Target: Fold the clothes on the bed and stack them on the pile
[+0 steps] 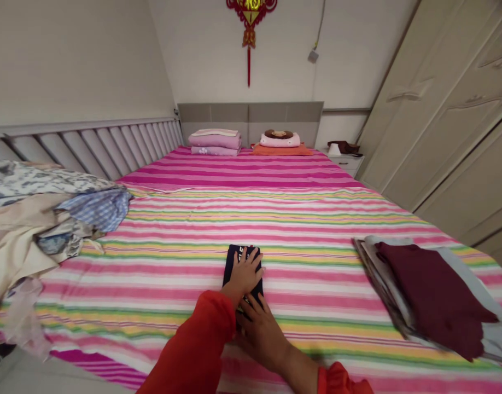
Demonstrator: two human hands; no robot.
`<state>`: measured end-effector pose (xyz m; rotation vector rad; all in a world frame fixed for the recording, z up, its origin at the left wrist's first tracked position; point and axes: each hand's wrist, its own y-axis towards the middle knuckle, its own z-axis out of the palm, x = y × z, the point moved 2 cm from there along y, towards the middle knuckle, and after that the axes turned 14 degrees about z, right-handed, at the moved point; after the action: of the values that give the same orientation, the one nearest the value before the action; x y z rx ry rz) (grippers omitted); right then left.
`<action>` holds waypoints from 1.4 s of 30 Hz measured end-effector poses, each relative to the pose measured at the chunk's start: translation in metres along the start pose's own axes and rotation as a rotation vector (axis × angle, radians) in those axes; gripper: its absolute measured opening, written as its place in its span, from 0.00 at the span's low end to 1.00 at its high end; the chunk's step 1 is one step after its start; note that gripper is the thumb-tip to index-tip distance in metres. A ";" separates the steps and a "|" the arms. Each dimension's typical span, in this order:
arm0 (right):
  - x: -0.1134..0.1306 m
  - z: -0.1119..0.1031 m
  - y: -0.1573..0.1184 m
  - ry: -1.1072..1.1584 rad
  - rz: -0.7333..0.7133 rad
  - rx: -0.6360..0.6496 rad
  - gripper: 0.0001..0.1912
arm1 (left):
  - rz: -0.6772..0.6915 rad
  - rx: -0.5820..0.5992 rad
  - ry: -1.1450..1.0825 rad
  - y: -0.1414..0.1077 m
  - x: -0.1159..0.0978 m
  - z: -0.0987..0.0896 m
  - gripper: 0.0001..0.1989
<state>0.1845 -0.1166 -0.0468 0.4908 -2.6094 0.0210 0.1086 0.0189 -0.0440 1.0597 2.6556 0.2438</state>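
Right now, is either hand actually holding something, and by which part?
Both hands press flat on a folded dark navy garment: the left hand on its middle, the right hand at its near end; neither visibly grips it.

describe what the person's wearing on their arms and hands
Both arms are in bright red-orange long sleeves. The left sleeve reaches the wrist of the left hand. The right sleeve ends further up the arm, leaving the forearm bare above the right hand. Both hands are bare, with no gloves.
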 end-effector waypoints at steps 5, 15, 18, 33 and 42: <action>-0.004 0.009 0.000 0.009 0.013 0.024 0.31 | -0.123 0.070 -0.133 0.011 0.006 0.003 0.23; 0.002 -0.026 0.019 0.263 0.189 -0.252 0.21 | -0.280 -0.022 -0.091 -0.002 0.023 -0.029 0.24; -0.002 -0.028 0.047 0.193 0.289 -0.310 0.25 | -0.339 -0.077 -0.014 -0.020 0.022 -0.022 0.25; -0.025 -0.021 0.101 0.082 0.521 -0.052 0.25 | -0.392 -0.306 -0.038 -0.026 0.043 0.014 0.25; -0.028 -0.061 0.108 0.172 0.386 0.003 0.24 | 0.096 -0.221 0.081 -0.075 -0.002 -0.003 0.23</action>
<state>0.1981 0.0006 0.0018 -0.0206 -2.4932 0.1852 0.0606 -0.0362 -0.0595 1.1257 2.5749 0.5967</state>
